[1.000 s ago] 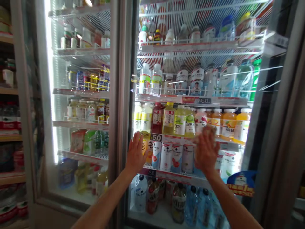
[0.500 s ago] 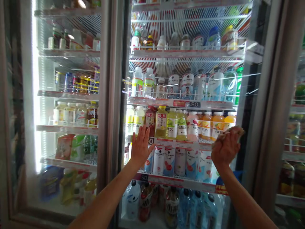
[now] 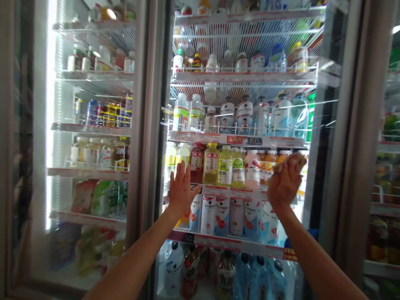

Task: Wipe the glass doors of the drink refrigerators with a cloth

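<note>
My left hand (image 3: 182, 189) is spread flat against the glass door (image 3: 312, 175) of a drinks fridge, fingers apart and holding nothing. Behind it stand bottles, among them a dark red bottle (image 3: 196, 162) and a yellow-capped bottle (image 3: 211, 163). Over on the right, my right hand (image 3: 284, 183) presses a crumpled, brownish cloth (image 3: 295, 161) to the same pane. The cloth shows above and beside the fingers, in front of orange drink bottles (image 3: 268, 164). Part of it is hidden under the hand.
Metal door frames (image 3: 150, 125) stand left and right of the pane. Another lit fridge section (image 3: 90, 129) with cans, bottles and packs is on the left. Large bottles (image 3: 225, 271) fill the bottom shelf, and a price display (image 3: 253, 141) hangs on a shelf edge.
My right hand has moved with the cloth to the left and slightly up across the glass. The left hand stays spread on the pane, shifted a little against the bottles as the view tilts.
</note>
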`<control>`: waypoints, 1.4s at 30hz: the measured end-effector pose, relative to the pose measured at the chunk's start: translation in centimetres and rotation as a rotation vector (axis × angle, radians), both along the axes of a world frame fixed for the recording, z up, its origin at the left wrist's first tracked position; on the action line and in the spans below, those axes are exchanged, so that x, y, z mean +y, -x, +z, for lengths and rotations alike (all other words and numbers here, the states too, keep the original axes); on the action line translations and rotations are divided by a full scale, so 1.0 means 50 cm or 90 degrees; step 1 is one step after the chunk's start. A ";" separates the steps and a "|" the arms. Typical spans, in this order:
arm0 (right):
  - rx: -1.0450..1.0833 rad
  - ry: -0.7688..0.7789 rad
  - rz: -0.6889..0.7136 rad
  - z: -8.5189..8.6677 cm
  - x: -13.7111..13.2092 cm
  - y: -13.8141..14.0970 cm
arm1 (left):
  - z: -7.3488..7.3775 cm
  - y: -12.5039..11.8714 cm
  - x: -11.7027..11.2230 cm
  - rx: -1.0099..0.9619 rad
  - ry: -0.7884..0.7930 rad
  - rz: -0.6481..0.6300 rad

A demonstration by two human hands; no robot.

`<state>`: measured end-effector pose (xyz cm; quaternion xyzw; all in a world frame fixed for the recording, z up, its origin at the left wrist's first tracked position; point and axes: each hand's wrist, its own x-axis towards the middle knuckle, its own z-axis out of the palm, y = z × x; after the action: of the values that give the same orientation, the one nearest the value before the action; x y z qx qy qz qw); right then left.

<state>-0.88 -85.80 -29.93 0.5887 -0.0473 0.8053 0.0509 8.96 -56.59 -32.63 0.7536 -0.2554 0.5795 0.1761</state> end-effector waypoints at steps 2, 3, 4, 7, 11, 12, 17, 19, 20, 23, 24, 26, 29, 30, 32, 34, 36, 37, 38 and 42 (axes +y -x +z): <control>0.044 0.042 0.009 0.007 0.039 -0.015 | 0.002 -0.004 -0.004 -0.002 0.009 -0.004; 0.086 0.081 0.013 0.007 0.069 -0.024 | 0.003 -0.004 -0.005 -0.009 0.015 -0.006; 0.129 0.121 0.017 0.004 0.099 -0.032 | 0.005 -0.004 -0.006 -0.017 0.018 -0.007; 0.185 0.200 0.024 -0.002 0.127 -0.037 | 0.023 0.000 -0.003 -0.053 0.017 -0.006; 0.069 0.071 -0.005 0.035 0.012 -0.005 | 0.066 0.000 0.007 -0.068 0.023 0.004; 0.024 0.017 -0.007 0.052 -0.015 0.000 | 0.076 -0.003 0.007 -0.065 0.024 0.006; 0.028 0.053 0.015 0.090 0.047 -0.030 | 0.103 -0.012 -0.012 -0.038 0.015 -0.002; 0.131 0.169 0.019 0.078 0.112 -0.048 | 0.103 -0.012 -0.016 -0.034 0.011 -0.001; 0.171 0.218 0.023 0.071 0.131 -0.052 | 0.103 -0.012 -0.014 -0.036 0.006 0.000; 0.162 0.232 0.023 0.076 0.099 -0.036 | 0.106 -0.012 -0.001 -0.048 -0.010 -0.001; 0.122 0.184 0.018 0.088 0.065 -0.025 | 0.108 -0.013 0.004 -0.052 -0.005 0.001; 0.027 0.054 0.009 0.126 -0.003 -0.006 | 0.115 -0.016 0.009 -0.053 0.007 0.006; -0.041 -0.045 0.012 0.180 -0.031 -0.008 | 0.123 -0.022 0.005 -0.037 0.008 0.014; -0.031 -0.030 0.014 0.189 -0.013 -0.016 | 0.124 -0.022 0.002 -0.033 0.007 0.015; 0.036 0.048 0.013 0.190 0.046 -0.039 | 0.124 -0.022 -0.002 -0.033 0.007 0.014; 0.133 0.150 0.009 0.179 0.096 -0.054 | 0.125 -0.020 0.000 -0.043 0.006 0.008; 0.195 0.211 0.001 0.174 0.098 -0.049 | 0.132 -0.017 0.005 -0.052 0.018 0.007; 0.192 0.204 -0.003 0.178 0.078 -0.039 | 0.139 -0.016 0.008 -0.056 0.028 0.008; 0.167 0.169 -0.007 0.187 0.048 -0.026 | 0.147 -0.016 0.010 -0.058 0.037 0.008; 0.001 -0.053 -0.009 0.256 -0.063 0.015 | 0.186 -0.021 0.006 -0.046 0.016 0.005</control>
<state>-1.62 -88.93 -17.16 0.5903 -0.0848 0.8021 0.0321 9.99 -56.28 -23.35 0.7309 -0.2515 0.6102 0.1738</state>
